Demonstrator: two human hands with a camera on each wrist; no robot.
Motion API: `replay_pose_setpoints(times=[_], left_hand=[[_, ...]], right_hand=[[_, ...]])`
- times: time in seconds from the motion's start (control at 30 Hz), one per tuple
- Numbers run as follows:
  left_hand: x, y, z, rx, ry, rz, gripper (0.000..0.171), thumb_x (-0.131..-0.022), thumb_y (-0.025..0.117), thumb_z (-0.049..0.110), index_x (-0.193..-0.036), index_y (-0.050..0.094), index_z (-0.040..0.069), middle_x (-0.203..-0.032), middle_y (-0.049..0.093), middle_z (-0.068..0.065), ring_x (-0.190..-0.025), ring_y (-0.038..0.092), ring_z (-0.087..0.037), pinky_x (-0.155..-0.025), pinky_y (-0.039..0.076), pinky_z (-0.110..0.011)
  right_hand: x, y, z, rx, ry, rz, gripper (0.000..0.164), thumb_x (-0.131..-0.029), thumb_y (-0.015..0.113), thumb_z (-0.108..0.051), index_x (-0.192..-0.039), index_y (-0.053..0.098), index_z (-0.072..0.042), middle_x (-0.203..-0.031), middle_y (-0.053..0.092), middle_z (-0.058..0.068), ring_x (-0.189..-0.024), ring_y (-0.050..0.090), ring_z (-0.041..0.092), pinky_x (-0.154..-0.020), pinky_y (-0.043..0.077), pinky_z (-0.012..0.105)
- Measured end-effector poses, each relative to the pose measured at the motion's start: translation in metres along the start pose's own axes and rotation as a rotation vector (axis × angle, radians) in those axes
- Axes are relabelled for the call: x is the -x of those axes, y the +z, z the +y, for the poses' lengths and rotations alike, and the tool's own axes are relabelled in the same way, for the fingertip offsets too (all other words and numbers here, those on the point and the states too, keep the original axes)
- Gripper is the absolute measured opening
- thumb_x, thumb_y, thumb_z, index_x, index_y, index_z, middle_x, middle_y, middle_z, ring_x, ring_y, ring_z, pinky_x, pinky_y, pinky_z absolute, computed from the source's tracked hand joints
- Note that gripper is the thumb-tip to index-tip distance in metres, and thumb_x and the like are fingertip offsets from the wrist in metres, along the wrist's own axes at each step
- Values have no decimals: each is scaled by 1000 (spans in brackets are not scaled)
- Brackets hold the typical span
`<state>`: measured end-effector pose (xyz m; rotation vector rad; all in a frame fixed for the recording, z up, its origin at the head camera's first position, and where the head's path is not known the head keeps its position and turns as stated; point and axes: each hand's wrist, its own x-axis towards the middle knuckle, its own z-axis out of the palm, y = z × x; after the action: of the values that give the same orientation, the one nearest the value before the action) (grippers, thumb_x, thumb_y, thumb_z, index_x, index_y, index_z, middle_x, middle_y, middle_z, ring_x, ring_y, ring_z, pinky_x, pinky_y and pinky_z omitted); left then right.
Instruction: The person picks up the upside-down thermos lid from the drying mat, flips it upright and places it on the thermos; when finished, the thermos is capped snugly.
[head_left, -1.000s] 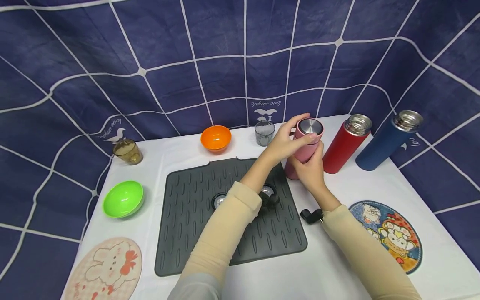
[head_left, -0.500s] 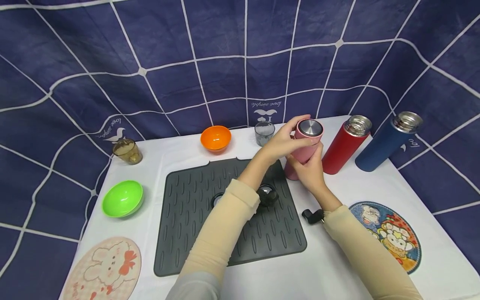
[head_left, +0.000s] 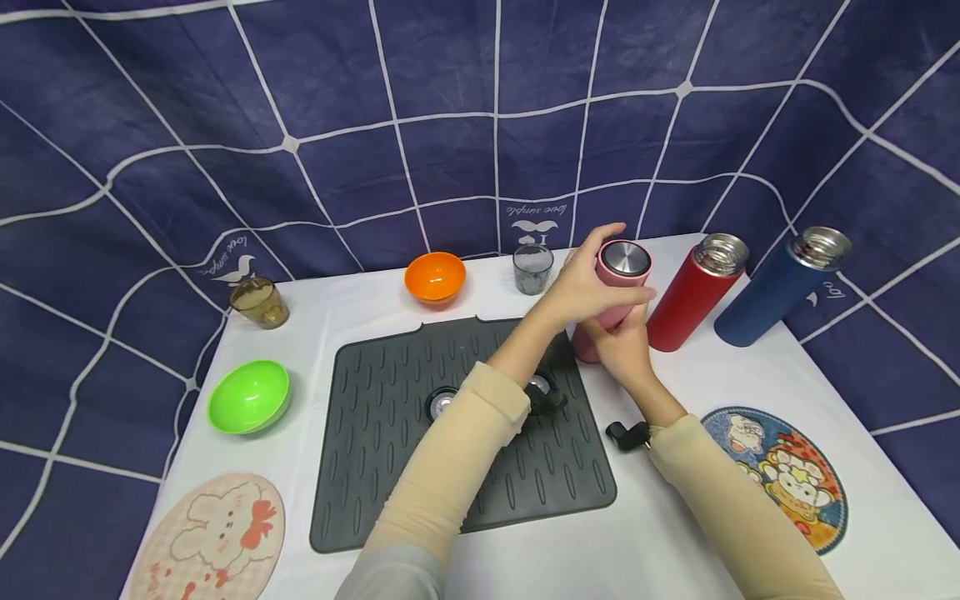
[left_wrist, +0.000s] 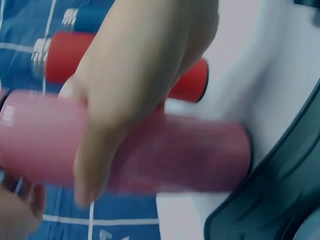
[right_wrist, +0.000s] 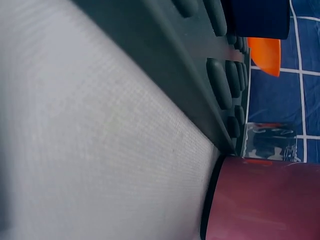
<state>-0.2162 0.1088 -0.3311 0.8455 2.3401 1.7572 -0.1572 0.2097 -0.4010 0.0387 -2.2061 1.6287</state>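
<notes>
A pink vacuum flask (left_wrist: 185,155) stands upright at the mat's right edge, its silver-topped lid (head_left: 627,259) facing up. My right hand (head_left: 624,348) grips the flask's body, and in the left wrist view its thumb (left_wrist: 92,165) lies across the front. Up at the lid is my left hand (head_left: 588,287), fingers behind it and thumb stretched out past its front, spread rather than curled. The right wrist view has the flask's base (right_wrist: 265,200) beside the mat. A red flask (head_left: 693,296) and a blue flask (head_left: 776,287), both lidless with bare steel necks, are to the right.
Two round black-and-silver lids (head_left: 441,404) lie on the dark grey mat (head_left: 360,467), one partly behind my left wrist camera. Behind it are an orange bowl (head_left: 435,279) and a grey glass (head_left: 533,271). A green bowl (head_left: 249,398), an amber glass (head_left: 259,302) and two round placemats (head_left: 225,533) stand apart.
My left thumb has swung off the lid's edge and now reaches farther right, the fingers loosening around the lid. My right hand and the pink flask stay in place.
</notes>
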Motion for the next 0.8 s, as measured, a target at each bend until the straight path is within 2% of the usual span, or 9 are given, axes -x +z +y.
replay_pose_setpoints(times=[0.1, 0.17, 0.3, 0.37, 0.4, 0.5, 0.6, 0.67, 0.8], left_hand=[[1, 7, -2, -115, -3, 103, 83, -63, 84, 42, -131, 41, 25, -123, 49, 7, -114, 41, -7, -89, 42, -21], [2, 8, -4, -129, -1, 133, 76, -64, 84, 41, -128, 46, 23, -121, 53, 6, -113, 43, -7, -88, 41, -21], [1, 2, -8, -31, -10, 59, 70, -70, 82, 27, -132, 50, 25, -123, 58, 6, -113, 51, -6, -93, 43, -22], [1, 2, -8, -11, -23, 42, 74, -69, 82, 28, -134, 47, 27, -126, 56, 8, -114, 51, -5, -94, 43, -23], [1, 4, -7, -23, -29, 54, 76, -68, 83, 31, -135, 45, 27, -126, 55, 9, -115, 49, -5, -95, 42, -23], [3, 14, -5, -101, -38, 162, 80, -63, 84, 45, -130, 44, 28, -123, 52, 12, -115, 44, -6, -94, 39, -26], [3, 21, -5, -174, -26, 250, 74, -62, 83, 49, -125, 49, 27, -117, 54, 10, -113, 42, -8, -92, 36, -28], [2, 19, -7, -159, -24, 233, 69, -65, 83, 44, -124, 53, 28, -116, 57, 10, -112, 43, -7, -92, 37, -26], [-1, 7, -6, -50, -52, 81, 72, -68, 83, 34, -132, 51, 32, -121, 57, 8, -114, 46, -6, -92, 42, -25]], right_hand=[[1, 0, 2, 8, -11, -1, 70, -82, 70, -8, -134, 24, -8, -134, 46, 11, -123, 48, 17, -102, 38, 26], [0, 0, 3, 9, -11, 0, 72, -82, 70, -9, -136, 21, -9, -136, 43, 11, -126, 46, 19, -105, 37, 31], [1, 1, 3, 12, 10, 10, 73, -81, 70, -11, -136, 21, -9, -134, 43, 13, -125, 46, 21, -105, 37, 41], [1, 1, 4, 14, 7, 12, 72, -82, 70, -11, -135, 22, -8, -133, 45, 13, -124, 47, 20, -104, 38, 39], [1, 0, 4, 15, 5, 15, 71, -82, 70, -10, -134, 23, -8, -132, 46, 12, -123, 47, 19, -104, 38, 36], [1, -1, 4, 8, -15, 7, 72, -82, 70, -8, -136, 22, -8, -135, 45, 11, -125, 46, 18, -105, 37, 29], [2, -2, 4, 23, -20, 4, 74, -82, 69, -8, -138, 21, -9, -137, 44, 12, -127, 45, 19, -108, 35, 31], [2, -2, 2, 39, -13, 6, 74, -82, 70, -9, -137, 21, -9, -137, 44, 13, -127, 45, 21, -108, 36, 37], [2, 0, 1, 53, -3, 8, 73, -82, 71, -13, -135, 22, -8, -134, 46, 15, -124, 48, 23, -106, 38, 44]])
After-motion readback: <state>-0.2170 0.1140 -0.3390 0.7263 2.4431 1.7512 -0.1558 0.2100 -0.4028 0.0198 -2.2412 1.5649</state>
